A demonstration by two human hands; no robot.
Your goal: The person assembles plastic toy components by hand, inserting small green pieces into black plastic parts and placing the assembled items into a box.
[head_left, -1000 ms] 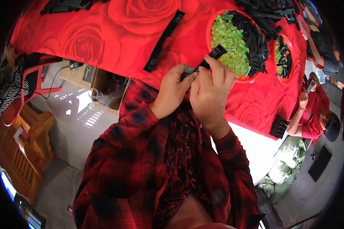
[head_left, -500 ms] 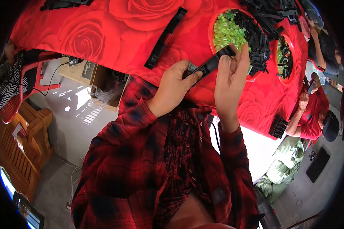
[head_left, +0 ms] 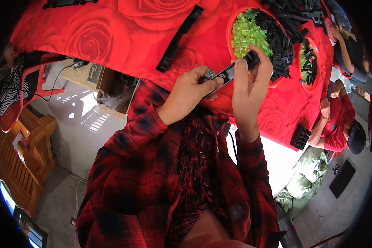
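In front of my body, a long black plastic bar (head_left: pixel 227 76) slants up to the right between both hands. Its lower end is gripped by my left hand (head_left: pixel 189 91), thumb on top, with something grey and speckled (head_left: pixel 210 73) around or at the index fingertip. At the upper end, my right hand (head_left: pixel 251 89) closes its thumb and fingers on the bar; whether a small piece is also pinched there is hidden. A similar black bar (head_left: pixel 180 39) lies on the table beyond my left hand. Beyond my right hand stands a red bowl (head_left: pixel 229 35) with yellow-green translucent pieces (head_left: pixel 248 35) and black pieces (head_left: pixel 280 49).
A red rose-patterned cloth (head_left: pixel 91 39) covers the table. Farther right are a second red bowl (head_left: pixel 318 62), a pile of black parts (head_left: pixel 291 20) and a black part (head_left: pixel 300 137) at the table edge. People sit along the right; a red chair (head_left: pixel 41 78) stands left.
The bar has tilted and turned slightly in my hands, and my right fingers have curled further over its upper end. At the right, the person in red has lowered their hands.
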